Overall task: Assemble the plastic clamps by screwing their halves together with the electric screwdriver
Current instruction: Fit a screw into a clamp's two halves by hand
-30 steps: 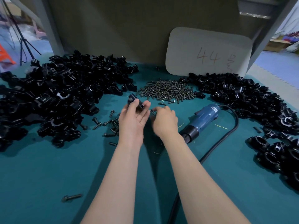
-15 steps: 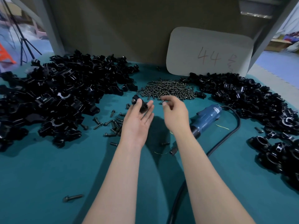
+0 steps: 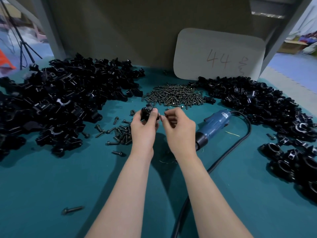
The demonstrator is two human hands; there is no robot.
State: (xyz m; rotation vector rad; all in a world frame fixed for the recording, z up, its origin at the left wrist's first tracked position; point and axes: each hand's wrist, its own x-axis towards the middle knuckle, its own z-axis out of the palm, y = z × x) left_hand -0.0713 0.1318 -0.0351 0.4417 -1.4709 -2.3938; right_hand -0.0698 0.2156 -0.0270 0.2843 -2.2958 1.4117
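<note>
Above a teal counter [image 3: 51, 186], the left hand [image 3: 143, 129] grips a black clamp [image 3: 148, 112] steady, apparently so the right hand [image 3: 178, 127], pinching a small screw [image 3: 166, 114] just beside it, can seat it; the electric screwdriver [image 3: 212, 124] lies idle to the right

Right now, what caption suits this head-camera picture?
Left hand holds a black clamp, right hand pinches a screw; screwdriver lies alongside.

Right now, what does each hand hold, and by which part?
The left hand grips a black plastic clamp around its lower body. The right hand pinches a small screw; by which end cannot be told.
</note>
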